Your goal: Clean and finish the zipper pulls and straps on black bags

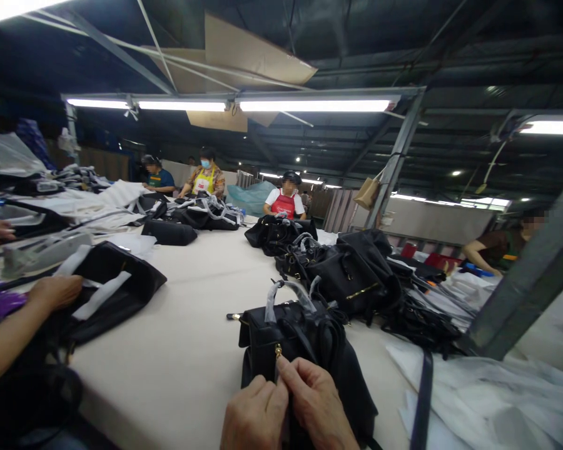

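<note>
A black handbag (263,331) stands upright on the table in front of me. Clear plastic wraps its raised carry handle (271,303), and a gold fitting (278,351) sits on its front. My right hand (318,400) is closed, thumb and finger pinching the bag's front just below that fitting. Beside it, touching, my left hand (257,412) is also closed, its fingers curled against the same spot. The exact small part between the fingertips is hidden.
More black bags (356,275) are piled behind and to the right. At left, a co-worker's hand (56,292) holds another black bag (136,275) on the pale table (192,312). A metal post (520,294) and white sheets (497,400) stand at right. Several people work farther back.
</note>
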